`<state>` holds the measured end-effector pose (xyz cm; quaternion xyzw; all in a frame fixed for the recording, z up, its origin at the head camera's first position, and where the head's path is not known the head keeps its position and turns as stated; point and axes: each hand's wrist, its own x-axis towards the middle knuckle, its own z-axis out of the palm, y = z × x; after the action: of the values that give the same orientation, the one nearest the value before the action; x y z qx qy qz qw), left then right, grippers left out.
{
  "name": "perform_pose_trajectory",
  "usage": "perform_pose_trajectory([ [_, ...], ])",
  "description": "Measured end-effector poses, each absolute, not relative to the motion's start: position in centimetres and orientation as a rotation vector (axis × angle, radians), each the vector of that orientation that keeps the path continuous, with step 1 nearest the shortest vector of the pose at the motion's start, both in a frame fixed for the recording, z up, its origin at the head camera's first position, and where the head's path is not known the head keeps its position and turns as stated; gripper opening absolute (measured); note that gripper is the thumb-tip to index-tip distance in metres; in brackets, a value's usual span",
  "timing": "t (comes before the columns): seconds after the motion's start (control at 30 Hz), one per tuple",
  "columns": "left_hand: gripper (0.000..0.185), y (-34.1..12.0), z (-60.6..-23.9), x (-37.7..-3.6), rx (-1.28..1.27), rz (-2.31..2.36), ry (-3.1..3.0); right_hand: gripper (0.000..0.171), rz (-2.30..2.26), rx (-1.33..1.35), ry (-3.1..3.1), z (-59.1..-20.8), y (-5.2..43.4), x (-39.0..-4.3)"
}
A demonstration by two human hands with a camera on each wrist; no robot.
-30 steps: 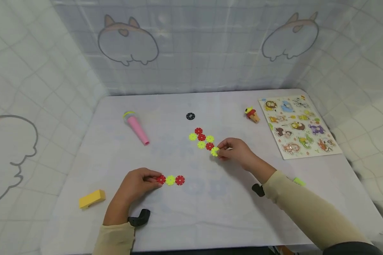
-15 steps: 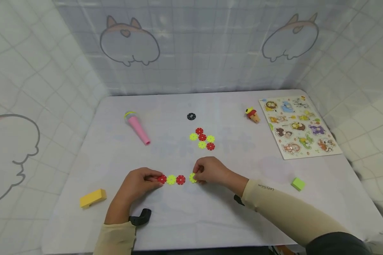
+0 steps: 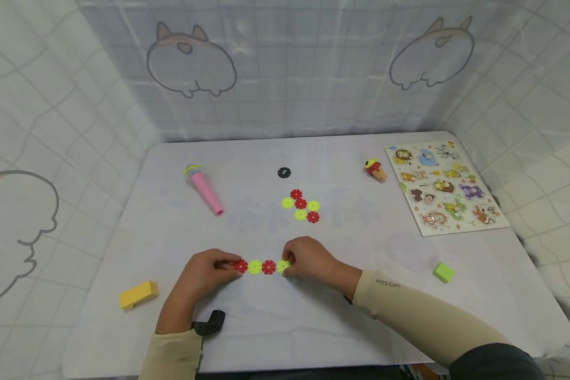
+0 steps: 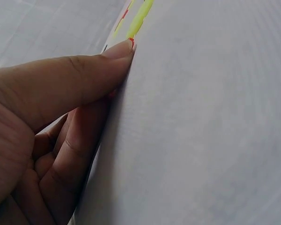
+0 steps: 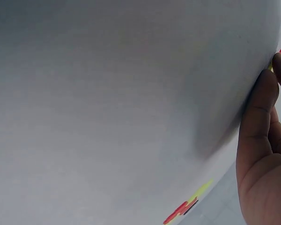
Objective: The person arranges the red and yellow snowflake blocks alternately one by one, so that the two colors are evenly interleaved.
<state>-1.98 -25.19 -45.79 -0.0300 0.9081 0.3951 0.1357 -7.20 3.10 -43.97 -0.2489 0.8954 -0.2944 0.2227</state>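
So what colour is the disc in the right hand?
Yellow-green disc, pinched by the right hand; head view shows it best.

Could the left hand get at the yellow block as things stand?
Probably yes: the yellow block lies on bare table just left of the left hand, nothing between, though that hand pinches the red disc.

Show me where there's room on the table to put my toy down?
Bare table lies along the near edge, below both hands. Another free patch sits between the pink microphone and the yellow block. More lies between the green block and the loose flower discs. It is crowded where the left hand and right hand hold the disc chain.
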Motion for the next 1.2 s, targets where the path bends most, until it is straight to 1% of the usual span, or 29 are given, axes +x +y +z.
perform_pose_trajectory([
  [0.2,0.033,-25.3,-46.0,-2.0,-0.086,1.131,2.631,0.027,-0.787,-0.696,2.474,-43.7,2.8,-7.2],
  [0.4,0.033,-25.4,-46.1,-1.9,-0.099,1.126,2.633,0.02,-0.843,-0.674,2.49,-43.6,3.1,-8.3],
  [0.57,0.033,-25.4,-46.2,-2.0,-0.123,1.136,2.621,0.015,-0.873,-0.596,2.567,-43.4,3.9,-11.3],
  [0.8,0.032,-25.3,-46.1,-1.8,-0.066,1.157,2.631,0.019,-0.872,-0.368,2.678,-42.8,5.5,-16.4],
  [1.03,0.031,-25.4,-45.7,-1.7,0.019,1.134,2.66,0.019,-0.877,-0.293,2.698,-42.9,5.8,-18.2],
  [1.2,0.025,-24.7,-45.0,-1.8,0.105,1.121,2.699,0.021,-0.891,-0.294,2.718,-43.3,5.6,-18.9],
])
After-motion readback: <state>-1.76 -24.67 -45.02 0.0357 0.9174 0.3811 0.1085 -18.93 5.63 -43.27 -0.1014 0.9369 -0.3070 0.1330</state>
